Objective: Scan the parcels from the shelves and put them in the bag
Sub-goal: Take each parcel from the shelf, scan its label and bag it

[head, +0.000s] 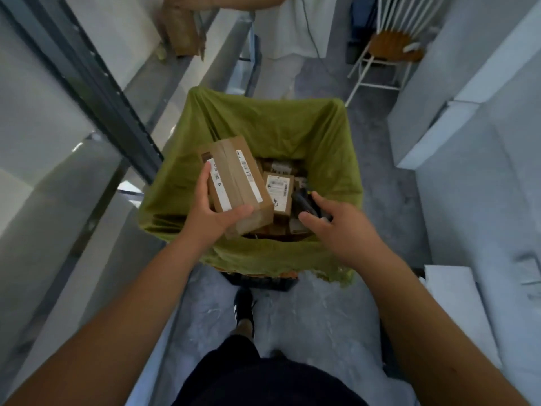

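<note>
One parcel gripped lengthwise, long axis pointing away, perhaps tilted

One green bag, one scanner, one chair, several brown parcels, count unclear

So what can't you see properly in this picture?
All in the head view:
- Label text on the box the left hand holds: too small and blurred to read.
- The scanner: mostly hidden by the right hand.
- Parcels deeper in the green bag: covered by the box and the upper parcels, so no count.
- Shelves at left: blurred and cut off by the edge.
</note>
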{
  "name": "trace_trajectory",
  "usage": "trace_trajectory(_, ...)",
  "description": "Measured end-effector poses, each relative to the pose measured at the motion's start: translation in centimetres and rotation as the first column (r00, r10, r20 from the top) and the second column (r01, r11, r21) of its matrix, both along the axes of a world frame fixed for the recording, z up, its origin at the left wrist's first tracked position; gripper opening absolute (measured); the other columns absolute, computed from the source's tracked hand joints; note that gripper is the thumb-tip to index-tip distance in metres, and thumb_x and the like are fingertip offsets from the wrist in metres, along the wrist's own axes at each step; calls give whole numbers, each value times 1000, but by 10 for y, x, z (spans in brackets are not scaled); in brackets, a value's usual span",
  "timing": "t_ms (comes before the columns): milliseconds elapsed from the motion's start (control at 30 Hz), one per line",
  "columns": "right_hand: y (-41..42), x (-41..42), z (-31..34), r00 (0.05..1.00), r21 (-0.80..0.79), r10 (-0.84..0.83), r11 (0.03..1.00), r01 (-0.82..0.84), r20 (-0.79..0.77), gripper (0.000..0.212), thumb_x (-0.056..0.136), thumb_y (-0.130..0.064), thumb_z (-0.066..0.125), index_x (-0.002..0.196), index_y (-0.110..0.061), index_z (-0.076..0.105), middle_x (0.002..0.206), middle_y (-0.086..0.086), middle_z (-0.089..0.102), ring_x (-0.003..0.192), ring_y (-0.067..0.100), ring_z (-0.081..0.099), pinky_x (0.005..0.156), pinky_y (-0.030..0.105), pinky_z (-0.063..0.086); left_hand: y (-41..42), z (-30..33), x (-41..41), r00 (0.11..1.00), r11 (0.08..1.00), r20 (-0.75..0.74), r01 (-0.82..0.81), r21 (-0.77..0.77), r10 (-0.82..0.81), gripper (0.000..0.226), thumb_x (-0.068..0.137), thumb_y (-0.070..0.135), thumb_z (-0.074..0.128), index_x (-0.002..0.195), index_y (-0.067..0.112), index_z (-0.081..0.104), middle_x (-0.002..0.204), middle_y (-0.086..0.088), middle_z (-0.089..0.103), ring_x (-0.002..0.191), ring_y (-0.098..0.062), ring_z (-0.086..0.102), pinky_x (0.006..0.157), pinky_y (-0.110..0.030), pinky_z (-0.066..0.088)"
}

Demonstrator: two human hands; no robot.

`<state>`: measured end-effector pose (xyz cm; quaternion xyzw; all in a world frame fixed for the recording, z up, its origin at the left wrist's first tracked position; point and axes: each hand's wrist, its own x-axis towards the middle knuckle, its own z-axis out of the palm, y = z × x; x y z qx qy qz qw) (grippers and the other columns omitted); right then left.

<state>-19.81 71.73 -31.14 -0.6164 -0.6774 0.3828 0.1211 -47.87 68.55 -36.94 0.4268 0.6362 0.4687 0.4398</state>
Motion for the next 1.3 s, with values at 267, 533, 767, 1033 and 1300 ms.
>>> trace_trajectory(267,47,-36,-22,991,-162,-93,981,107,97,68,96,-59,61,157,-37,40,92,-16,60,70,3,59,43,10,36,83,-41,-42,951,909,-118,231,-347,-286,127,63,49,99,157,62,15,168,2,21,149,-28,32,118,-58,39)
trace_trajectory(533,92,-62,-42,970,-186,-227,953,240,88,72,93,-64,61,157,-39,39,99,-19,61,75,0,62,54,17,42,139,-34,-82,738,630,203,661,-408,-644,115,49,40,95,143,73,38,153,15,36,137,-22,45,109,-49,51)
trace_trajectory(767,107,-50,-45,957,-159,-245,950,269,154,71,92,-66,60,156,-39,42,94,-23,54,73,-3,56,54,16,39,153,-53,-72,590,443,313,787,-430,-744,98,61,14,83,137,67,53,147,10,45,129,-20,51,99,-37,56)
trace_trajectory(1033,103,-44,-53,959,-214,-222,942,257,175,69,94,-63,60,156,-38,42,119,-6,67,80,0,58,58,21,40,171,-90,-56,615,388,360,754,-530,-702,74,67,4,83,119,56,74,137,2,62,126,-27,57,110,-42,49)
trace_trajectory(1300,101,-43,-53,952,-225,-251,931,287,174,68,96,-60,60,157,-36,42,88,-21,56,74,1,58,54,20,37,166,-108,-44,525,488,-131,633,-601,-841,80,75,53,89,145,51,52,151,11,50,138,-19,49,111,-44,44)
